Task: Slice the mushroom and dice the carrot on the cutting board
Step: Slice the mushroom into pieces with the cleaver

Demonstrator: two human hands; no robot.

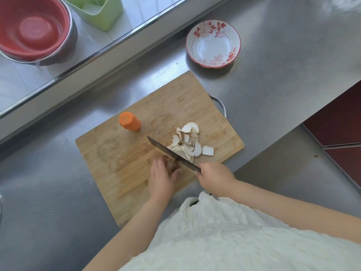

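Steel counter (273, 90), wooden cutting board (127, 173) under both hands. Right hand (215, 178) grips knife (172, 154); left hand (162, 178) fingers curl on mushroom piece (173, 166). Mushroom slices (188, 142) beyond knife; carrot (130, 121) upright beyond left hand.

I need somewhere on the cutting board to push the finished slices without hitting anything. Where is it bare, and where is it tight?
Bare wood lies on the cutting board at its left end, left of the left hand and below the carrot, and along the far corner toward the bowl. It is crowded around the knife, the mushroom slices and the right hand.
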